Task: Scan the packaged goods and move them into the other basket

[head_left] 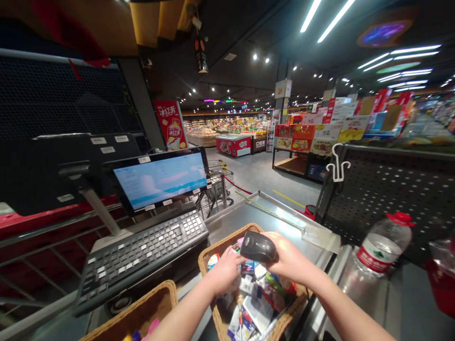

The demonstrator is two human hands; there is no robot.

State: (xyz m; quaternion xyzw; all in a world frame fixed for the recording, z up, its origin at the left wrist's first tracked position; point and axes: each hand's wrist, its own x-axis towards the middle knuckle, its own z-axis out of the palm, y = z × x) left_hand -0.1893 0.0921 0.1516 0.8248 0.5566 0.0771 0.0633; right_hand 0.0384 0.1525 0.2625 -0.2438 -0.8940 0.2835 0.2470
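1. Scanner [258,246] grip: our right hand [284,251] is clamped around the black handheld unit, which it holds above the far part of the wicker basket [292,312].
2. Left hand position: our left hand [227,270] reaches over the left part of the same basket, its fingertips just beside the scanner. We cannot tell whether the fingers grip a package or merely rest on the goods. Our hands are near each other, with the scanner between them.
3. Goods location: mixed small packages lie heaped inside the basket, among them a white box [258,312] and a green packet [273,282]. The basket stands on the metal worktop [277,210].
4. Presentation: we judge it best to single out one package with the left hand and turn its printed code toward the scanner's window, clear of neighbouring labels.
5. Aim: we should hold the scanner slightly off the package, tilt it a little if glare from glossy wrapping interferes, and leave the code uncovered by fingers.
6. Check: we should glance at the screen [163,177] after each reading; its text is too blurred to read here.
7. Clearance: we should guide our left forearm clear of the second basket [167,289] just beside it.
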